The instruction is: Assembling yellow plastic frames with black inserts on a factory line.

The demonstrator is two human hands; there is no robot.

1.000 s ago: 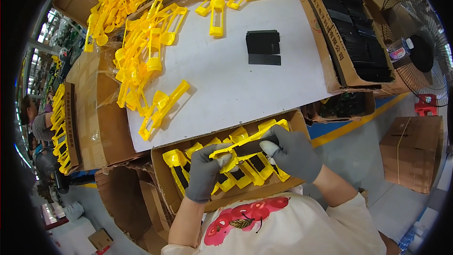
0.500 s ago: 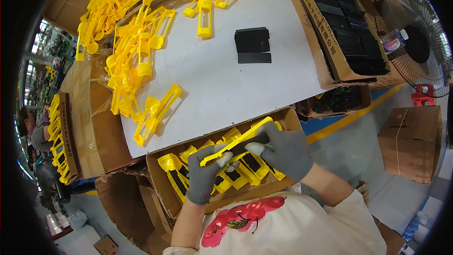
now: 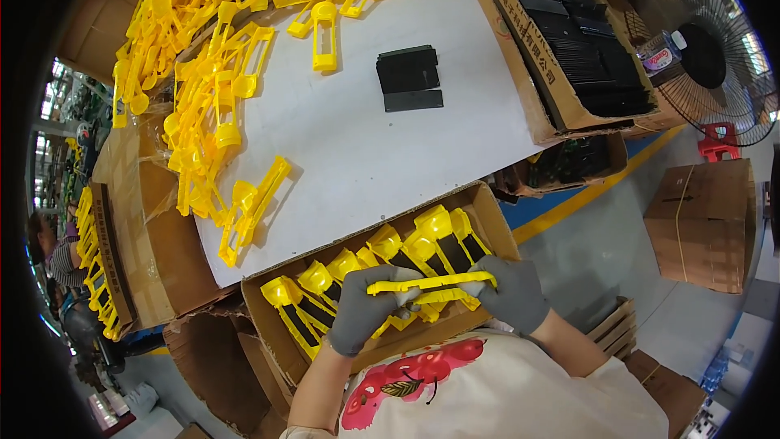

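Note:
Both of my hands wear grey gloves and hold one yellow plastic frame (image 3: pixel 435 282) by its two ends, seen nearly edge-on. My left hand (image 3: pixel 363 309) grips its left end, and my right hand (image 3: pixel 512 293) closes on the right end. The frame is above an open cardboard box (image 3: pixel 272 340) close to my body. In that box lie several yellow frames (image 3: pixel 439 223) with black panels (image 3: pixel 455 254) fitted in them. Whether the held frame has a panel cannot be seen from this angle.
Loose yellow frames (image 3: pixel 195 24) heap along the white table's (image 3: pixel 341 146) left and far edges. Thin black panels (image 3: pixel 409 73) lie mid-table. A carton of black panels (image 3: pixel 569 41) stands at right, beside a fan (image 3: pixel 703 53). A strapped carton (image 3: pixel 700 219) sits on the floor; another person (image 3: pixel 61 252) is far left.
The held frame has gone from slanted to nearly level, and my right hand has come down and slightly right. The dark panel seen by my right fingers is now out of sight. The view has shifted.

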